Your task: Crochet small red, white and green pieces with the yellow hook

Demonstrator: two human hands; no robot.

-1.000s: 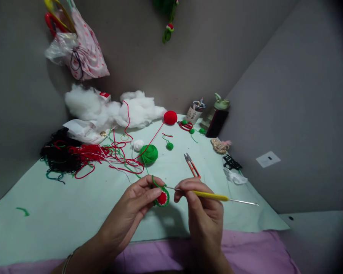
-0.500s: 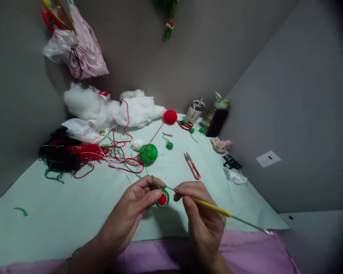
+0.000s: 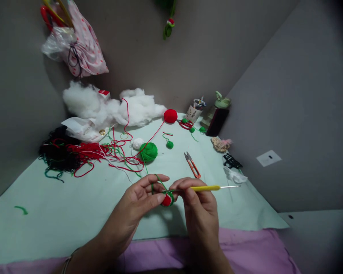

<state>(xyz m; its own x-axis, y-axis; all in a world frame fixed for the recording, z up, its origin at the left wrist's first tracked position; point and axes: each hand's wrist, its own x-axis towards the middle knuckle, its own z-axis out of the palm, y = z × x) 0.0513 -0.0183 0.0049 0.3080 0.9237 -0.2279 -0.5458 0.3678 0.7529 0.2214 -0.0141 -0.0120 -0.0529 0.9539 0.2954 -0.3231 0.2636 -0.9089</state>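
Observation:
Between thumb and fingers, my left hand [image 3: 143, 196] pinches a small round crochet piece [image 3: 167, 199], red in the middle with a white line and a green edge. Green yarn loops over the fingers of that hand and runs back to a green yarn ball [image 3: 149, 152]. My right hand [image 3: 201, 207] is closed around a yellow-handled crochet hook [image 3: 205, 188], held nearly level. The hook's tip is at the green upper edge of the piece, where the yarn meets it. Part of the piece is hidden behind my left thumb.
Orange thread snips [image 3: 192, 165] lie beyond my right hand. Farther back are a red yarn ball [image 3: 170, 116], red-handled scissors [image 3: 185, 125], a pen cup [image 3: 194, 110] and a phone [image 3: 217, 122]. White stuffing [image 3: 137, 108] and tangled yarn [image 3: 94, 152] fill the left back.
My right hand has swung the hook from a downward slant to nearly level and moved closer to my left hand. The crochet piece has shifted slightly right; green yarn now stretches from a raised left finger.

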